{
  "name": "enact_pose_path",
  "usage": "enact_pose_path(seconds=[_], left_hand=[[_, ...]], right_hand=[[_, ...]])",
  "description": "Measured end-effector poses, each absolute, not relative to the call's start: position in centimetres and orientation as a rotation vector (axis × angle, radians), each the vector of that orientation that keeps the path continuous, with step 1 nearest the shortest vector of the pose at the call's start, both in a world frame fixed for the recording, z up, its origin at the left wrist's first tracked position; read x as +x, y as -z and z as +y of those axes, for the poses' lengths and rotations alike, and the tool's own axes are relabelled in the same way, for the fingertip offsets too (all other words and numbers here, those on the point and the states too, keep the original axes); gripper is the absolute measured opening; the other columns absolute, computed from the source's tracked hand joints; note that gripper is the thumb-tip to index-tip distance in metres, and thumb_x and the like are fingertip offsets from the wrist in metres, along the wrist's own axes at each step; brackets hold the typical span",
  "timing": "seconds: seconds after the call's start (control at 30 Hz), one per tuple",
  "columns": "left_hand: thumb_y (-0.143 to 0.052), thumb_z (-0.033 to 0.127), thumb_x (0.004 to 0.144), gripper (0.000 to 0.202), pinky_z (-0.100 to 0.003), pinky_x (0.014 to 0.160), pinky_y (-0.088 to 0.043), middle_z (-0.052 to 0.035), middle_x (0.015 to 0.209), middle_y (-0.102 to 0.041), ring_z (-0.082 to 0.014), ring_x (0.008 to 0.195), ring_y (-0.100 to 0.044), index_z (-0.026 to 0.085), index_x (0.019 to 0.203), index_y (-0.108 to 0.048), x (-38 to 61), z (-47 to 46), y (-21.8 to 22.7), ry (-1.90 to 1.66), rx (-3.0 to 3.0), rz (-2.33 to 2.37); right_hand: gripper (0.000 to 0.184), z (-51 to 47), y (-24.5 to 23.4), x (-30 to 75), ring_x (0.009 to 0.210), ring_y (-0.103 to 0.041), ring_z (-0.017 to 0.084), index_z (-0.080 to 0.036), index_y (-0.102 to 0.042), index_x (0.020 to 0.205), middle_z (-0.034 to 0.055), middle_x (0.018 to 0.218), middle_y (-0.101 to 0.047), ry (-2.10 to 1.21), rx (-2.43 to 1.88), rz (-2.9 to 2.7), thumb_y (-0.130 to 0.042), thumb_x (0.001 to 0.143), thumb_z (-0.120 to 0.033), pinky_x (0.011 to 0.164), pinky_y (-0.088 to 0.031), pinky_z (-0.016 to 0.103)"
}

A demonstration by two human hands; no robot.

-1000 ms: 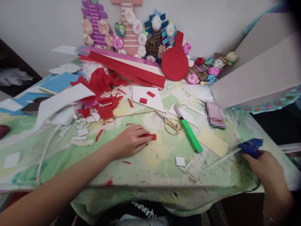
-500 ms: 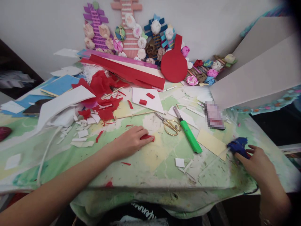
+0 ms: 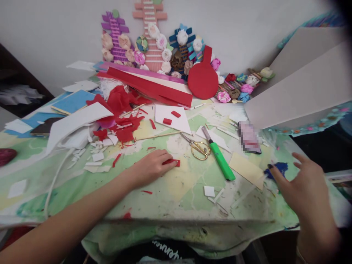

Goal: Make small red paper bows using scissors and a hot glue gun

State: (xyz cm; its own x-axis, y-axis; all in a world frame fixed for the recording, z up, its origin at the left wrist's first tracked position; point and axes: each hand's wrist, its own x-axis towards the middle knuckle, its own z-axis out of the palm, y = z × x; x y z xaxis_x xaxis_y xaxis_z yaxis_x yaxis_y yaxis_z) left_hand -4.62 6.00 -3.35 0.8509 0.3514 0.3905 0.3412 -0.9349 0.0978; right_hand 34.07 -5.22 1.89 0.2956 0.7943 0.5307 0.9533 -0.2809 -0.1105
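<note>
My left hand (image 3: 152,165) rests on the table with its fingers closed on a small red block (image 3: 176,163), whose right end sticks out past the thumb. On the right, my right hand (image 3: 308,183) is open, thumb and fingers apart, just beside a crumpled dark blue piece (image 3: 279,171). Whether the thumb touches that piece I cannot tell. Between the hands lie gold-handled scissors (image 3: 200,149) and a cutter with a green handle (image 3: 222,161). Two more red blocks (image 3: 167,121) sit on a white board (image 3: 159,110) further back.
Red paper scraps (image 3: 128,128) and white offcuts (image 3: 97,157) are heaped at left. A red guitar-shaped cutout (image 3: 202,79) leans at the back near flower-trimmed decorations (image 3: 154,47). At right are a cream card (image 3: 246,170), a blurred-out item (image 3: 249,136) and a large grey board (image 3: 299,88).
My right hand has drawn back a little from the dark blue piece and its fingers have spread. The left hand stays on the red block. The view has tilted slightly.
</note>
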Motion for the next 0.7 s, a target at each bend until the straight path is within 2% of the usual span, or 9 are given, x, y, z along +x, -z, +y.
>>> enact_pose_path(seconds=[0.1, 0.17, 0.23, 0.3, 0.4, 0.5, 0.57, 0.7], left_hand=[[-0.047, 0.018, 0.093, 0.02, -0.035, 0.074, -0.049, -0.0107, 0.09, -0.067, -0.0197, 0.085, -0.059, 0.016, 0.099, -0.066, -4.5, 6.2, 3.5, -0.702, 2.946, 0.562], [-0.052, 0.017, 0.089, 0.017, -0.034, 0.073, -0.05, -0.01, 0.089, -0.068, -0.0192, 0.083, -0.061, 0.016, 0.1, -0.065, -4.3, 6.4, 3.3, -0.833, 2.817, 0.627], [-0.058, 0.017, 0.083, 0.021, -0.033, 0.071, -0.051, -0.0095, 0.088, -0.068, -0.0188, 0.081, -0.062, 0.014, 0.103, -0.063, -3.9, 6.7, 2.8, -0.938, 2.655, 0.721], [-0.062, 0.016, 0.076, 0.032, -0.032, 0.071, -0.052, -0.0073, 0.086, -0.069, -0.018, 0.077, -0.064, 0.014, 0.107, -0.058, -3.3, 7.1, 1.9, -0.966, 2.516, 0.794], [-0.061, 0.014, 0.07, 0.039, -0.028, 0.067, -0.052, -0.0012, 0.076, -0.067, -0.0146, 0.067, -0.064, 0.016, 0.108, -0.051, -2.2, 7.8, 0.4, -0.935, 2.302, 0.843], [-0.06, 0.014, 0.07, 0.034, -0.025, 0.06, -0.052, 0.0012, 0.072, -0.065, -0.0128, 0.062, -0.063, 0.018, 0.101, -0.047, -1.4, 8.6, -0.3, -0.945, 2.087, 0.843], [-0.063, 0.016, 0.07, 0.034, -0.026, 0.063, -0.054, 0.0002, 0.074, -0.064, -0.0141, 0.068, -0.064, 0.018, 0.101, -0.048, -1.2, 9.0, -0.2, -1.002, 1.993, 0.82], [-0.066, 0.018, 0.072, 0.027, -0.029, 0.071, -0.055, -0.0058, 0.085, -0.067, -0.0169, 0.077, -0.067, 0.015, 0.099, -0.059, -1.1, 9.1, 0.8, -1.141, 1.993, 0.783]], right_hand=[[0.061, -4.0, -3.0, 29.9, 0.105, -0.059, 0.032, -0.008, -0.049, 0.129, 0.0227, 0.118, -0.057, 0.352, -1.919, -1.657, -0.059, 0.08, -0.042, 0.085, -0.05, 0.044], [0.046, -3.1, -3.4, 26.6, 0.112, -0.056, 0.028, -0.016, -0.051, 0.125, 0.0157, 0.12, -0.058, 0.196, -1.71, -1.791, -0.058, 0.083, -0.034, 0.095, -0.046, 0.044], [0.04, -1.9, -3.3, 23.3, 0.12, -0.051, 0.025, -0.021, -0.053, 0.122, 0.0121, 0.126, -0.056, -0.012, -1.469, -2.036, -0.059, 0.084, -0.028, 0.102, -0.042, 0.043], [0.047, -0.3, -2.7, 20.5, 0.126, -0.045, 0.026, -0.02, -0.049, 0.128, 0.0131, 0.131, -0.053, -0.139, -1.313, -2.235, -0.061, 0.083, -0.024, 0.104, -0.039, 0.045], [0.039, 2.4, -1.4, 17.8, 0.111, -0.056, 0.025, -0.019, -0.055, 0.122, 0.0129, 0.115, -0.063, -0.163, -1.248, -2.318, -0.058, 0.083, -0.015, 0.093, -0.047, 0.043], [0.022, 4.6, -0.5, 16.7, 0.088, -0.063, 0.022, -0.018, -0.066, 0.102, 0.0103, 0.092, -0.069, -0.141, -1.299, -2.25, -0.051, 0.087, -0.011, 0.077, -0.05, 0.035], [0.019, 5.3, -0.1, 16.5, 0.083, -0.065, 0.021, -0.017, -0.068, 0.093, 0.01, 0.088, -0.071, -0.127, -1.31, -2.148, -0.051, 0.088, -0.012, 0.073, -0.05, 0.033], [0.016, 5.6, 0.9, 16.5, 0.08, -0.068, 0.019, -0.017, -0.068, 0.091, 0.0076, 0.088, -0.074, -0.203, -1.254, -1.988, -0.055, 0.084, -0.011, 0.073, -0.05, 0.03]])
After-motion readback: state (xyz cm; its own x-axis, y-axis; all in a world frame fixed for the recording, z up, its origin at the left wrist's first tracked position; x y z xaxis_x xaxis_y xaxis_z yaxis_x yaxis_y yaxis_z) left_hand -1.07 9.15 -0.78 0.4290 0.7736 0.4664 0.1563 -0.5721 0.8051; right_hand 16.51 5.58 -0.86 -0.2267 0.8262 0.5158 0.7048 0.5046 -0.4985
